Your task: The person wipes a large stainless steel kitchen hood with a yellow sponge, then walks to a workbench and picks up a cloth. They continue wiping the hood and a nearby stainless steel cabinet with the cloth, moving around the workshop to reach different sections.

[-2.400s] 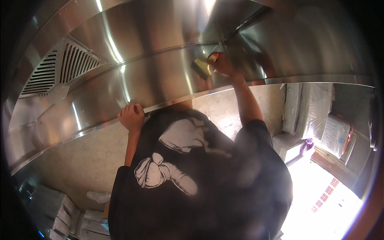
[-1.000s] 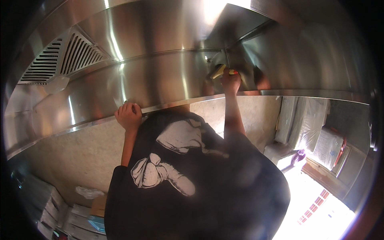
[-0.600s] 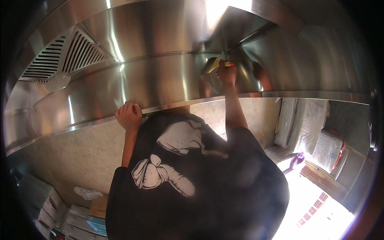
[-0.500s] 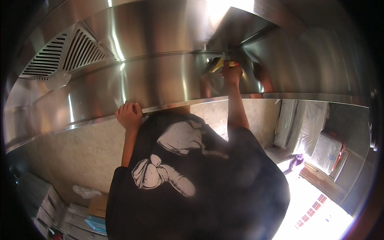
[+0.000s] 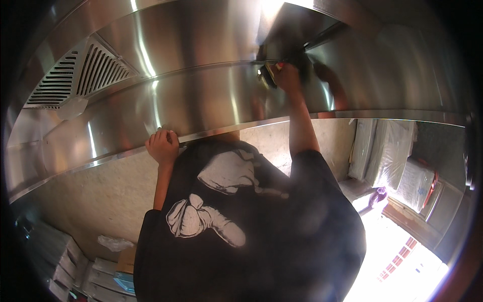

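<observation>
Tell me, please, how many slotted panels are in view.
2: the left panel, at the upper left of the steel, and the right panel, adjoining it. More could be out of frame.

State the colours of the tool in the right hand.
The tool is yellow and dark, with some red, shown best in the head view.

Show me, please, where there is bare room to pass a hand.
The steel panel looks bare between the left hand and right hand, bordered below by the rim. Another open patch is the beige surface between rim, left forearm and grey stacks. It is crowded around the yellow-and-black tool in the right hand.
</observation>
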